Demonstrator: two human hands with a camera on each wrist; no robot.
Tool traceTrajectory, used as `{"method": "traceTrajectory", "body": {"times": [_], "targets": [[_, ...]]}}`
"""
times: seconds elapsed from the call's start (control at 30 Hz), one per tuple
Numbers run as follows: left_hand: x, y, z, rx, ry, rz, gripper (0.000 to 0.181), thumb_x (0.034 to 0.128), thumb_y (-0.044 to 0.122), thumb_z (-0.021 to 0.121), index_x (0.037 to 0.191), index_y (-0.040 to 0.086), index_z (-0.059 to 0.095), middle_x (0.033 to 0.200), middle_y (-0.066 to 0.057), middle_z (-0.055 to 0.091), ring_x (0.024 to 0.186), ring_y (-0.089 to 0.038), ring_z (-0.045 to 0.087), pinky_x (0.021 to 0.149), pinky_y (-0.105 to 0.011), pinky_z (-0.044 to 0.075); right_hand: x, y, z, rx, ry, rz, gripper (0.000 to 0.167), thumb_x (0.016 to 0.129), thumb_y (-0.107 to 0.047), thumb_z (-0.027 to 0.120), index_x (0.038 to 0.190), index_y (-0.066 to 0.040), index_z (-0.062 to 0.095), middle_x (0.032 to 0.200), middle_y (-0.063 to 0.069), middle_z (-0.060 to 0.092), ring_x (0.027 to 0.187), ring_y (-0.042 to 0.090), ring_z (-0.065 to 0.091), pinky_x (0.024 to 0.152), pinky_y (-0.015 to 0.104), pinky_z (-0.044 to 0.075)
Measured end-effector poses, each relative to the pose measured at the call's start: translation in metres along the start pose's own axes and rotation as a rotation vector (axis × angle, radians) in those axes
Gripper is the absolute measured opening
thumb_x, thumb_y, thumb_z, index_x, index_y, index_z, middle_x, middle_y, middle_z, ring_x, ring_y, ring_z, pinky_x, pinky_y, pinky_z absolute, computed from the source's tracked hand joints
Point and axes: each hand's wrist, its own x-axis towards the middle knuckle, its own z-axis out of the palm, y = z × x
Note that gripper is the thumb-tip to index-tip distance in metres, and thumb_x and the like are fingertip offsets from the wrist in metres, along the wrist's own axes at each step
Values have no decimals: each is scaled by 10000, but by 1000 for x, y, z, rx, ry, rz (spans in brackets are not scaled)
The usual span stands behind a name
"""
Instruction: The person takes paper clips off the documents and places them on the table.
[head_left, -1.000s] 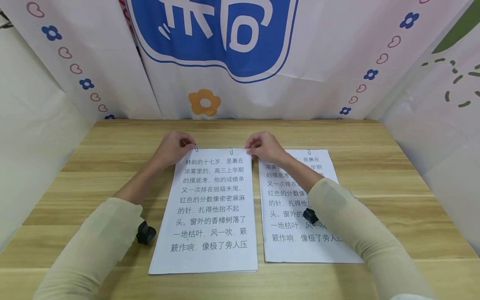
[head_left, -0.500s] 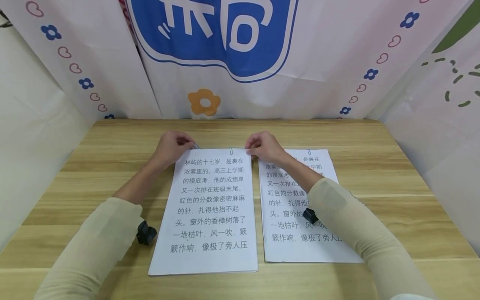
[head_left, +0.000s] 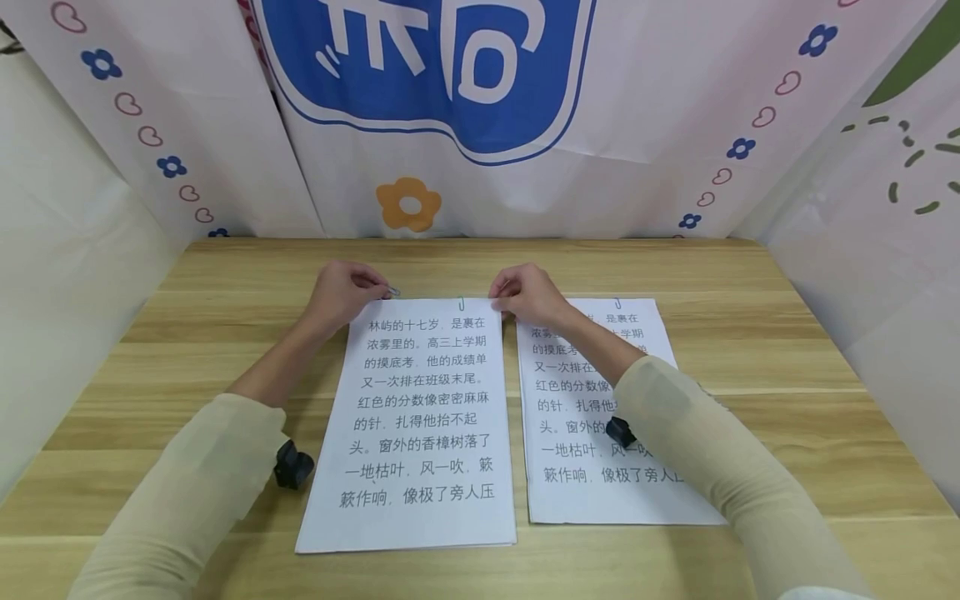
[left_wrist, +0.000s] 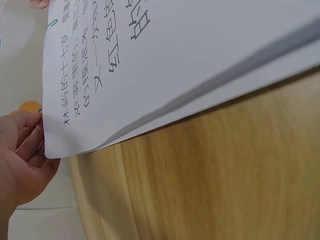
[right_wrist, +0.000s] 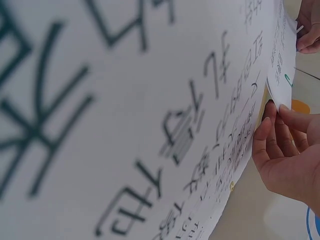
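A stack of printed paper (head_left: 420,529) lies on the table before me, its top edge away from me. At its top left corner my left hand (head_left: 345,292) pinches a small blue paper clip (head_left: 394,292), which sticks out past the sheets' edge. My right hand (head_left: 528,296) grips the same stack's top right corner between thumb and fingers, plain in the right wrist view, where the hand (right_wrist: 292,150) shows large. A green paper clip (head_left: 462,303) sits on the top edge between both hands.
A second printed stack (head_left: 600,507) lies to the right, partly under my right forearm. It has a paper clip (head_left: 618,303) on its top edge. The wooden table (head_left: 225,267) ends at a printed backdrop (head_left: 525,200).
The blue paper clip in my left hand has come off the stack's top edge and turned sideways. My right hand has stayed at the corner.
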Motion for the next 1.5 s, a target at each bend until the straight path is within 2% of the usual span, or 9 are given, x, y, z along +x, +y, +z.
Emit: {"method": "traceTrajectory", "body": {"times": [0.4, 0.63, 0.8, 1.0, 1.23, 1.5], "targets": [[3, -5, 1, 3, 61, 0, 126, 973, 51, 709, 1055, -32, 755, 1001, -189, 752, 866, -246, 672, 675, -195, 489, 0, -1, 0, -6, -1, 0, 87, 939, 33, 704, 1016, -8, 713, 913, 120, 712, 771, 219, 671, 630, 248, 537], [4, -6, 0, -10, 74, -10, 135, 973, 37, 700, 1070, -47, 742, 1027, -218, 746, 910, -308, 704, 674, -176, 504, -1, -1, 0, -10, 2, 8, 80, 943, 26, 708, 1010, -18, 720, 919, 119, 706, 778, 229, 670, 632, 255, 535], [6, -7, -1, -44, 73, -44, 146, 977, 29, 687, 1092, -51, 729, 1070, -232, 734, 929, -316, 720, 706, -177, 546, -1, -2, -1, -11, -1, 12, 79, 942, 26, 709, 1010, -13, 720, 920, 117, 707, 784, 219, 670, 641, 245, 538], [10, -10, 0, -65, 81, -67, 147, 987, 31, 672, 1096, -45, 735, 1077, -228, 733, 913, -279, 711, 710, -177, 539, 0, -3, -1, -11, -2, 15, 81, 944, 24, 708, 1016, -11, 722, 926, 119, 707, 784, 218, 672, 641, 243, 537], [14, -10, 1, -129, 80, -129, 176, 994, 62, 672, 1136, -24, 731, 1091, -187, 716, 860, -186, 680, 753, -232, 556, -1, -5, -1, -5, -7, 14, 91, 941, 35, 706, 1022, -3, 722, 925, 129, 706, 789, 235, 679, 661, 252, 549], [18, -10, 2, -178, 72, -197, 209, 1004, 101, 671, 1170, -17, 716, 1098, -146, 687, 882, -181, 649, 742, -223, 532, 0, -5, -1, -9, -9, 13, 89, 940, 29, 708, 1020, -6, 722, 925, 126, 710, 783, 230, 680, 642, 251, 543]]}}
